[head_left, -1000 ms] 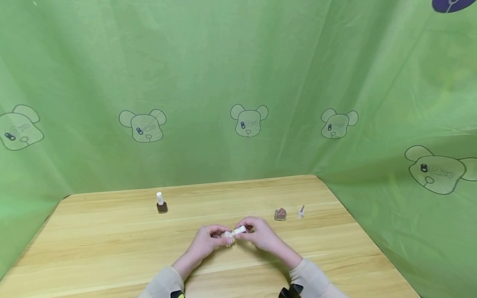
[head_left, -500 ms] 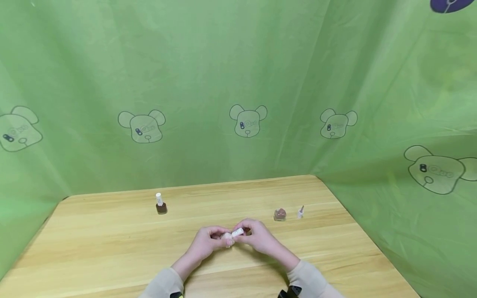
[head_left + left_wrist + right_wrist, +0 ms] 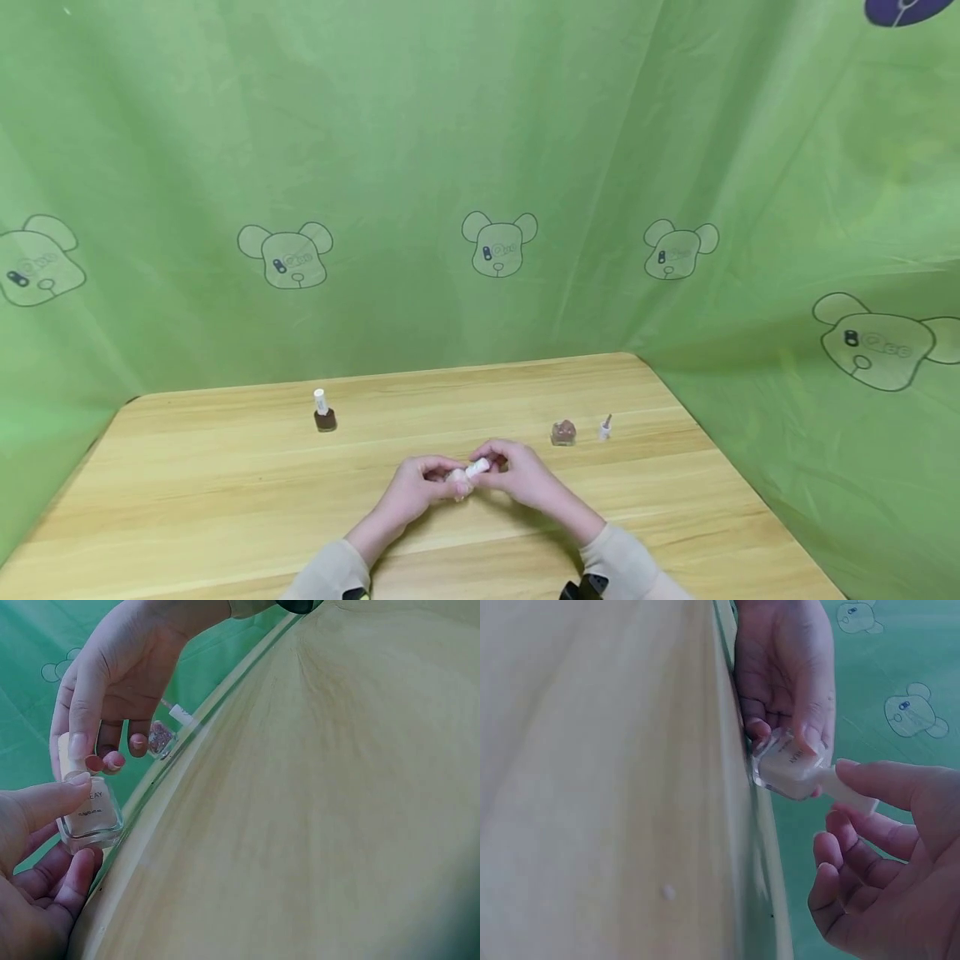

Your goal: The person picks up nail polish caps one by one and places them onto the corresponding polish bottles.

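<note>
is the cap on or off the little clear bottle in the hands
On. The white cap sits on the clear bottle's neck, pinched by the right hand; whether it is screwed tight, cannot tell.

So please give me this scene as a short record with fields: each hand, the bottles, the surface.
left hand: grips the small clear square glass bottle
right hand: pinches that bottle's white cap
dark brown bottle with white cap: upright, far left
open glittery brown bottle: its white brush cap beside it
surface: light wooden table
</note>
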### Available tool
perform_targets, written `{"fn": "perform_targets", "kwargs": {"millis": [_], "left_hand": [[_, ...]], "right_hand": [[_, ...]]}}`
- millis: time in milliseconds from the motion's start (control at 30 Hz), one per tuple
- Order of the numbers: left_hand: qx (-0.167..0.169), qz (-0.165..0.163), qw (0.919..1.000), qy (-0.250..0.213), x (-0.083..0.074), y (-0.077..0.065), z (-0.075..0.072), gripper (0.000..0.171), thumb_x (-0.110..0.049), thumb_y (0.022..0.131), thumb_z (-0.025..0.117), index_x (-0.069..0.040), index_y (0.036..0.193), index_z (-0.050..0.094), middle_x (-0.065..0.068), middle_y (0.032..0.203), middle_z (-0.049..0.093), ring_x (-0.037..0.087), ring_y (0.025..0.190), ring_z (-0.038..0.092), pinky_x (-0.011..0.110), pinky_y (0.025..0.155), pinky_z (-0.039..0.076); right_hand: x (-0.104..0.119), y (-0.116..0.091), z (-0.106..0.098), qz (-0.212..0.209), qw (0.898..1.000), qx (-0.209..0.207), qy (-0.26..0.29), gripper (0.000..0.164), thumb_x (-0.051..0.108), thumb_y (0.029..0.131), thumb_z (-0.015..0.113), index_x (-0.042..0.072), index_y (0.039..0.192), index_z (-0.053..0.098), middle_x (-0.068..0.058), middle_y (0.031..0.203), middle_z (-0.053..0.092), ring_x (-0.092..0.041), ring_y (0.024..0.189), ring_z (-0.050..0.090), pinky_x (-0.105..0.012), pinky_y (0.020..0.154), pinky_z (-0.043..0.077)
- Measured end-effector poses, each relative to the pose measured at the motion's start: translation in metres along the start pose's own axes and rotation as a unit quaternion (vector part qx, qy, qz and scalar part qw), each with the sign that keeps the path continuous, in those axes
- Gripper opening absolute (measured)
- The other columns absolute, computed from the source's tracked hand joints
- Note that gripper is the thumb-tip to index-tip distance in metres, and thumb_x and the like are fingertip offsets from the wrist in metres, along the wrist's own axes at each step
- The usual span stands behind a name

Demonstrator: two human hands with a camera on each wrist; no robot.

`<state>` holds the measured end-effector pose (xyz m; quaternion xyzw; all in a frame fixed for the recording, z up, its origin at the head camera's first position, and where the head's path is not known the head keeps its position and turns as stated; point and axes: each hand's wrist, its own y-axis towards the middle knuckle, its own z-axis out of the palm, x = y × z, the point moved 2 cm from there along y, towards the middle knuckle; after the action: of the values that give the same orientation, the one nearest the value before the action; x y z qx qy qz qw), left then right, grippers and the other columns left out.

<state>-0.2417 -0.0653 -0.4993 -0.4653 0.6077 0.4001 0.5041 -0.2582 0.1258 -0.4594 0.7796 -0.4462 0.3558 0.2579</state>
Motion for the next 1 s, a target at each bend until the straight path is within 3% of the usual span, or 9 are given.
{"fn": "perform_targets", "kwargs": {"millis": [300, 667, 1000], "left_hand": [[-0.001, -0.01, 0.9998, -0.016, 0.0035, 0.0022, -0.001, 0.038, -0.024, 0.077, 0.082, -0.004, 0.108, 0.072, 0.006, 0.091, 0.072, 0.011, 0.076, 0.059, 0.021, 0.065, 0.051], [0.004, -0.011, 0.9998, -0.017, 0.0028, 0.001, -0.0016, 0.036, -0.021, 0.078, 0.081, -0.004, 0.108, 0.072, 0.006, 0.092, 0.072, 0.01, 0.076, 0.058, 0.02, 0.066, 0.05], [-0.009, -0.011, 0.9998, 0.011, -0.0004, 0.0, 0.0015, 0.031, -0.01, 0.079, 0.079, 0.001, 0.107, 0.071, 0.011, 0.088, 0.07, 0.011, 0.074, 0.055, 0.019, 0.064, 0.048]], "right_hand": [[-0.0036, 0.0017, -0.0109, 0.001, 1.0, 0.007, 0.024, 0.035, 0.023, 0.085, 0.073, 0.012, 0.118, 0.066, -0.003, 0.1, 0.069, -0.013, 0.09, 0.059, -0.022, 0.074, 0.051], [-0.0017, 0.0003, -0.0098, 0.004, 1.0, 0.0, 0.01, 0.024, 0.024, 0.087, 0.071, 0.01, 0.107, 0.072, -0.001, 0.1, 0.073, -0.01, 0.089, 0.06, -0.023, 0.077, 0.048], [-0.0027, -0.0009, -0.0059, 0.014, 0.999, -0.036, 0.005, 0.015, 0.024, 0.084, 0.074, 0.012, 0.091, 0.073, 0.0, 0.083, 0.071, -0.008, 0.073, 0.059, -0.019, 0.067, 0.05]]}}
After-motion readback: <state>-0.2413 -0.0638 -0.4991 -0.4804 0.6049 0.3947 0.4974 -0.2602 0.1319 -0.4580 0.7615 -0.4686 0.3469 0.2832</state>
